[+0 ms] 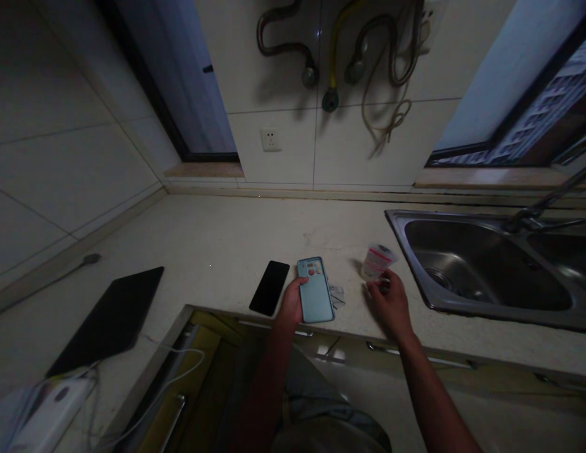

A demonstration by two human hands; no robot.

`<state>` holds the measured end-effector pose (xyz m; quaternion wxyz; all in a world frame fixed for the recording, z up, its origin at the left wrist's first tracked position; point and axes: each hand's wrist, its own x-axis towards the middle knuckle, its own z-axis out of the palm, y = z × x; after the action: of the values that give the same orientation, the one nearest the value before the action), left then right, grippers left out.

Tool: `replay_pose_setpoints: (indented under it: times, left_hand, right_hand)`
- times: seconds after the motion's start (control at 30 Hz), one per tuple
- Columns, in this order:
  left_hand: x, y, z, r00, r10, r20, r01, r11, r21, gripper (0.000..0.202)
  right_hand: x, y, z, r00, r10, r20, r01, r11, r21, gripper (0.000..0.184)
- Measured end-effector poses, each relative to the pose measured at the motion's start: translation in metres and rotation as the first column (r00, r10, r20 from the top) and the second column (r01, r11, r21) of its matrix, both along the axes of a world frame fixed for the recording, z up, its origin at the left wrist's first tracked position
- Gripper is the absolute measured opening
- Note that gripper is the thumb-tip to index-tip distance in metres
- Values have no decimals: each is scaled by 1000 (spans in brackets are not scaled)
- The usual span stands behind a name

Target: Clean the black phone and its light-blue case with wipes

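My left hand grips the left edge of a light blue phone that rests on the pale countertop. A black phone lies face up just left of it. My right hand has its fingers curled, pinching at the base of a small white plastic cup with a red label, which is tilted on the counter. Some small papers or cards peek out from under the blue phone's right side.
A steel sink with a tap sits at the right. A black tablet lies at the left, with a white charger and cable near it. A wall socket and hoses hang behind.
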<state>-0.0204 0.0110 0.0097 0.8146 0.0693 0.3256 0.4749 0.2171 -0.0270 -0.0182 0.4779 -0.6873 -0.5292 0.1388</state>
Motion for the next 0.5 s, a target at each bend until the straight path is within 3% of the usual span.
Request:
replay_pose_setpoints:
  times: [0.2, 0.5]
  left_hand:
    - [0, -1, 4, 1000, -18, -14, 18, 1000, -9, 54]
    - [-1, 0, -1, 1000, -10, -4, 10, 1000, 1, 46]
  right_hand:
    - [2, 3, 6, 1000, 5, -2, -5, 999, -49, 54]
    - [2, 5, 11, 999, 4, 40, 0, 996, -85, 53]
